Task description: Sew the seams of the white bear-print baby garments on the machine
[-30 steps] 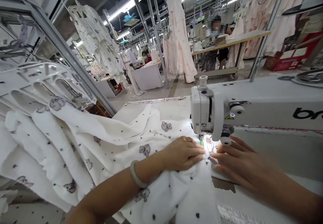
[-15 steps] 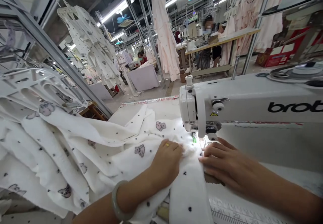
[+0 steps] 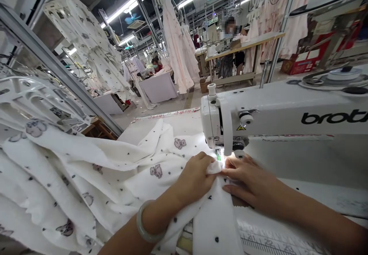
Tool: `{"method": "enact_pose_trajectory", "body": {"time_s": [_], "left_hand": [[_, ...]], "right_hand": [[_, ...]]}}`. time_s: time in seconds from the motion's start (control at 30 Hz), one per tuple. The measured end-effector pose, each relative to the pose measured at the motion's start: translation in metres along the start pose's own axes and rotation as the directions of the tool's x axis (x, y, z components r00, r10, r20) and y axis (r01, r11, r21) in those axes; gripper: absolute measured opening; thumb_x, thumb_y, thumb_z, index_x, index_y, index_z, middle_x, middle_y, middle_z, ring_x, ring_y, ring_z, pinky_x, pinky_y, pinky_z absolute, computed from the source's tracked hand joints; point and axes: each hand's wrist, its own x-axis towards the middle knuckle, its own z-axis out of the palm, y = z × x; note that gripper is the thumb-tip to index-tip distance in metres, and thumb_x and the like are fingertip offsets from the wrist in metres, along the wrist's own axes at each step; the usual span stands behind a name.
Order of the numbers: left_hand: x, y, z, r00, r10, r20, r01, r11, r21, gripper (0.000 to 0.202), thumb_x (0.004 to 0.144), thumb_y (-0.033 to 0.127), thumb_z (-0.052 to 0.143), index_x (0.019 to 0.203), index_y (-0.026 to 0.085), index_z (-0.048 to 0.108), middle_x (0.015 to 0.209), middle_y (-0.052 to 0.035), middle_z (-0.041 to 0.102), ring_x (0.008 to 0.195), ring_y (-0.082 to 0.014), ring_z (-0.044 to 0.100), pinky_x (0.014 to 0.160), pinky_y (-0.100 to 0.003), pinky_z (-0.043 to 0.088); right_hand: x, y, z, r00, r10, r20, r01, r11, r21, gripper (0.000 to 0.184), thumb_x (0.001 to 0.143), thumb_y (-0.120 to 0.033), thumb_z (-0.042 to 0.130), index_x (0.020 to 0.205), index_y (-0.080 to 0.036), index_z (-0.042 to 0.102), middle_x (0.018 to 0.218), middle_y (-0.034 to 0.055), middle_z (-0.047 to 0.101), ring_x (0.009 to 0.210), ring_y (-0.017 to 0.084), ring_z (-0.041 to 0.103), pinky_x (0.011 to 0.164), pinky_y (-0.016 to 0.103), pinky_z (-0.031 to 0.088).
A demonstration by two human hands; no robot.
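Observation:
White fabric [image 3: 169, 161] printed with bears and small dark marks spreads from the left up to the needle area of a white sewing machine [image 3: 276, 109]. My left hand [image 3: 198, 174] is closed on a bunched fold of it, just left of the lit presser foot [image 3: 218, 155]. Close by on the right, my right hand [image 3: 244, 178] has its thumb and fingertips pressed on the fabric edge beside the foot. A fabric strip [image 3: 217, 220] hangs down toward me from between the hands. The needle tip is too small to make out.
Garments on white hangers [image 3: 37, 90] crowd the left side, near a slanting metal post [image 3: 63, 71]. A printed ruler scale [image 3: 267, 241] runs along the table's front. Farther back, people sit at other machines, with pink garments [image 3: 175, 48] hanging nearby.
My left hand has moved right and slightly up with the fabric, closer to the foot. My right hand has shifted slightly left, so the hands are nearly together. The camera view has shifted a little.

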Motion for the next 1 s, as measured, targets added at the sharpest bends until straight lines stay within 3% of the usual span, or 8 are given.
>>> {"method": "enact_pose_trajectory", "body": {"time_s": [0.07, 0.17, 0.33, 0.47, 0.63, 0.8, 0.9, 1.0], "left_hand": [[-0.002, -0.002, 0.001, 0.997, 0.061, -0.038, -0.062, 0.998, -0.015, 0.02, 0.086, 0.004, 0.055, 0.095, 0.02, 0.064, 0.104, -0.0045, 0.069, 0.098, -0.0209, 0.064, 0.09, -0.034, 0.048], [-0.005, -0.003, 0.005, 0.994, 0.105, -0.042, -0.104, 0.994, 0.016, 0.02, 0.088, 0.006, 0.052, 0.097, 0.02, 0.063, 0.098, -0.0034, 0.071, 0.096, -0.0214, 0.063, 0.093, -0.036, 0.046], [-0.007, -0.002, 0.006, 0.998, -0.001, 0.062, -0.005, 0.996, 0.087, 0.013, 0.091, 0.011, 0.048, 0.091, 0.021, 0.056, 0.088, -0.003, 0.067, 0.082, -0.0207, 0.06, 0.079, -0.032, 0.046], [-0.006, -0.003, 0.004, 0.996, -0.031, 0.08, 0.025, 0.997, 0.079, 0.015, 0.097, 0.019, 0.048, 0.085, 0.02, 0.056, 0.083, -0.0029, 0.066, 0.078, -0.0204, 0.059, 0.075, -0.031, 0.045], [-0.011, -0.012, 0.007, 0.985, 0.15, 0.085, -0.16, 0.978, 0.132, 0.022, 0.087, 0.008, 0.052, 0.1, 0.019, 0.066, 0.093, -0.0034, 0.073, 0.088, -0.0205, 0.064, 0.087, -0.034, 0.046], [-0.011, -0.014, 0.006, 0.912, 0.348, 0.217, -0.396, 0.884, 0.249, 0.032, 0.085, 0.007, 0.056, 0.113, 0.018, 0.068, 0.104, -0.004, 0.073, 0.099, -0.0212, 0.064, 0.094, -0.037, 0.044], [-0.011, -0.01, 0.005, 0.897, 0.38, 0.228, -0.434, 0.856, 0.281, 0.032, 0.083, 0.007, 0.056, 0.112, 0.016, 0.068, 0.101, -0.0048, 0.07, 0.096, -0.0204, 0.063, 0.093, -0.036, 0.045], [-0.011, -0.008, 0.009, 0.92, 0.36, 0.158, -0.391, 0.879, 0.273, 0.019, 0.09, 0.015, 0.058, 0.106, 0.016, 0.067, 0.099, -0.0052, 0.069, 0.093, -0.0203, 0.061, 0.092, -0.035, 0.046]], "right_hand": [[0.002, 0.001, -0.004, 0.999, -0.026, 0.028, 0.026, 1.0, 0.003, 0.028, 0.103, -0.046, 0.048, 0.109, -0.029, 0.069, 0.095, 0.0049, 0.062, 0.088, 0.026, 0.056, 0.09, 0.05, 0.039], [0.002, 0.005, -0.007, 0.997, -0.067, 0.044, 0.066, 0.998, 0.009, 0.029, 0.104, -0.047, 0.047, 0.108, -0.03, 0.071, 0.097, 0.0042, 0.063, 0.087, 0.025, 0.057, 0.091, 0.05, 0.038], [-0.008, 0.012, -0.008, 0.986, -0.163, -0.013, 0.163, 0.986, -0.041, 0.024, 0.104, -0.039, 0.048, 0.113, -0.031, 0.069, 0.098, 0.0019, 0.065, 0.095, 0.024, 0.06, 0.109, 0.053, 0.028], [-0.014, 0.011, -0.009, 0.964, -0.265, 0.002, 0.264, 0.961, -0.083, 0.023, 0.104, -0.029, 0.047, 0.097, -0.027, 0.069, 0.089, 0.0016, 0.066, 0.091, 0.022, 0.058, 0.107, 0.045, 0.032], [-0.013, 0.007, -0.007, 0.956, -0.291, 0.016, 0.292, 0.951, -0.103, 0.032, 0.108, -0.029, 0.041, 0.087, -0.023, 0.065, 0.081, 0.0023, 0.063, 0.082, 0.02, 0.053, 0.092, 0.042, 0.037], [-0.013, 0.006, -0.006, 0.96, -0.279, 0.007, 0.279, 0.958, -0.065, 0.033, 0.108, -0.03, 0.04, 0.09, -0.022, 0.066, 0.08, 0.0023, 0.062, 0.083, 0.021, 0.052, 0.092, 0.043, 0.035], [-0.013, 0.006, -0.007, 0.962, -0.274, 0.003, 0.274, 0.961, -0.048, 0.033, 0.108, -0.031, 0.04, 0.091, -0.022, 0.067, 0.082, 0.0022, 0.063, 0.085, 0.021, 0.053, 0.094, 0.043, 0.035], [-0.014, 0.006, -0.008, 0.96, -0.28, -0.01, 0.279, 0.96, -0.033, 0.032, 0.108, -0.032, 0.041, 0.092, -0.022, 0.068, 0.084, 0.0025, 0.065, 0.087, 0.021, 0.055, 0.095, 0.044, 0.035]]}}
